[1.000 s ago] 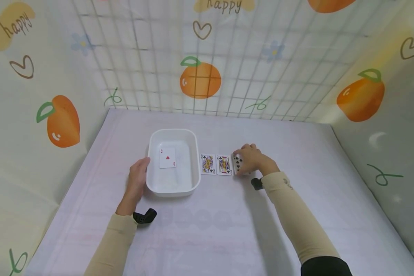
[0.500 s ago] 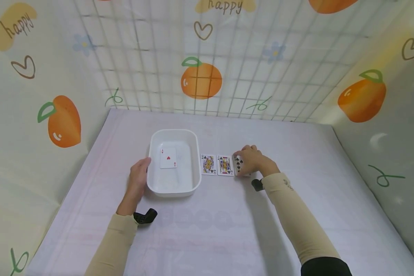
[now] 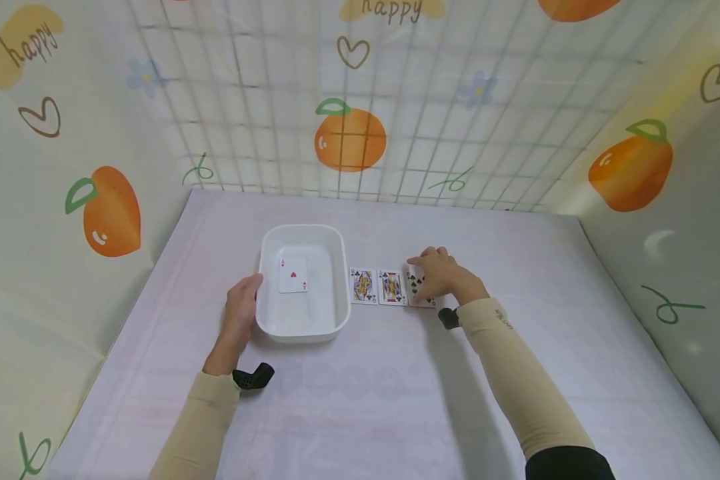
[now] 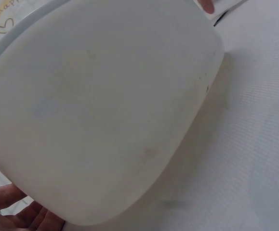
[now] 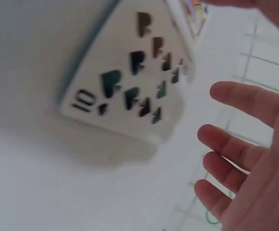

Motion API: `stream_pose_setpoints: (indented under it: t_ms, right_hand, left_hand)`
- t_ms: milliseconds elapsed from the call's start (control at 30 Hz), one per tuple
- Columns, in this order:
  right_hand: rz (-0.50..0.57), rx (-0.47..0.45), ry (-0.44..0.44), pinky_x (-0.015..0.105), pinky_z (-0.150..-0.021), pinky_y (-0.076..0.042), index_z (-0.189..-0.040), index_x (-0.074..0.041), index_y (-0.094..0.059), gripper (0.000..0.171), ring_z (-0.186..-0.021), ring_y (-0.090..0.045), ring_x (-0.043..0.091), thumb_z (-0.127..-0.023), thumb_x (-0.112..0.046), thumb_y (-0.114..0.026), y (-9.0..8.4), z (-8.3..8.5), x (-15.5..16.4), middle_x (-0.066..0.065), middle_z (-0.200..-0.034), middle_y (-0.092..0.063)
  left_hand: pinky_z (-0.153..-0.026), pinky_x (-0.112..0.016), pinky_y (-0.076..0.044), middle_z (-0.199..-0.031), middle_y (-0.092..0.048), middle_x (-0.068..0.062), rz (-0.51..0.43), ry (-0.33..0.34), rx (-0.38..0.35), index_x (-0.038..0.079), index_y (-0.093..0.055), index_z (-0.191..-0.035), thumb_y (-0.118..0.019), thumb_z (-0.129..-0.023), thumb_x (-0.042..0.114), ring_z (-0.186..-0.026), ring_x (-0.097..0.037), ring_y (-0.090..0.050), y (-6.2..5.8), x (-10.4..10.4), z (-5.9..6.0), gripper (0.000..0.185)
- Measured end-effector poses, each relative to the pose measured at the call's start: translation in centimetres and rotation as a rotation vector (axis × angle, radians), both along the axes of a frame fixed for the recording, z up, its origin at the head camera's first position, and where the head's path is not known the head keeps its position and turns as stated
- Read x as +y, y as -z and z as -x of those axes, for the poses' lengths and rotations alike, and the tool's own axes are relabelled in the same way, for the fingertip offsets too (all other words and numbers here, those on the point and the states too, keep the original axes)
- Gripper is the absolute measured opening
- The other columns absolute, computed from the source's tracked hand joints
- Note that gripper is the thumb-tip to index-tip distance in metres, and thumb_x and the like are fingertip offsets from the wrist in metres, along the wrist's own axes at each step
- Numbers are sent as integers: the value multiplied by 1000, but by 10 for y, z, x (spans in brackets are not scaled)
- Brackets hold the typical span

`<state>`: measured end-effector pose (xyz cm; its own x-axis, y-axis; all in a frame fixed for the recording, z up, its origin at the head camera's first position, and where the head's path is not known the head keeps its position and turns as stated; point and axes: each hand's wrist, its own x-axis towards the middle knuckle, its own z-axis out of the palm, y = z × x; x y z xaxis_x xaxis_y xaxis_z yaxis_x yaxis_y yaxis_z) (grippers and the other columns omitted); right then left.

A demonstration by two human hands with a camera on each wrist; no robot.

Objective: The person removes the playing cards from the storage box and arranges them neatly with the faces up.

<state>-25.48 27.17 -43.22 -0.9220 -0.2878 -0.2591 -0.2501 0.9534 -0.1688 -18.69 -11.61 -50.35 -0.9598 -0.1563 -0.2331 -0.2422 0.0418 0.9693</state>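
Beside the smooth rounded white tub [image 3: 303, 283], a flat glossy ten of spades [image 5: 129, 89].

The tray [image 3: 303, 330] stood on the bench [image 3: 366, 400], left of the bench's centre line and about midway between its front and rear edges. One card, the ace [image 3: 292, 275], lay inside the tray, toward its rear left portion. Three cards lay in a row on the bench just right of the tray's right wall: the first face card [image 3: 363, 286] nearest the tray, the second face card [image 3: 391, 287] just beside it, and the ten of spades [image 3: 418, 288] at the right end. The left hand [image 3: 240, 313] rested against the tray's left wall. The right hand [image 3: 444, 275] lay over the ten of spades, between that card and the bench's right edge.
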Motion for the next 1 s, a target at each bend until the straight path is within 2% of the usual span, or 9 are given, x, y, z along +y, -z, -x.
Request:
stream_pose_setpoints:
  t_ms: [267,500,1000]
  right_hand:
    - [13,58,2,65,-101,-35,-144,-9,-50,81,-130,-32,43,-73,-33,-81,-14,8,-10,23,-144,-40]
    - [52,80,-35,65,-103,-32,-144,-7,-50,74,-132,-31,43,-80,-34,-76,-24,10,-20,24,-145,-40]
    - [106,132,-128,62,-103,-35,-143,-6,-51,73,-130,-35,41,-81,-37,-74,-40,22,-53,23,-142,-42]
  left_hand:
    - [-108,-46,-38,-140,-53,-11,-13,-4,-6,8,-47,-145,-41,-104,46,-128,-26,-49,-1,-2,2,56]
    - [-109,-46,-38,-140,-53,-11,-6,0,-11,8,-47,-145,-42,-103,46,-129,-26,-49,0,-2,2,56]
    - [-110,-48,-36,-139,-54,-10,-16,13,-10,8,-49,-143,-43,-103,45,-128,-26,-49,0,-5,6,55]
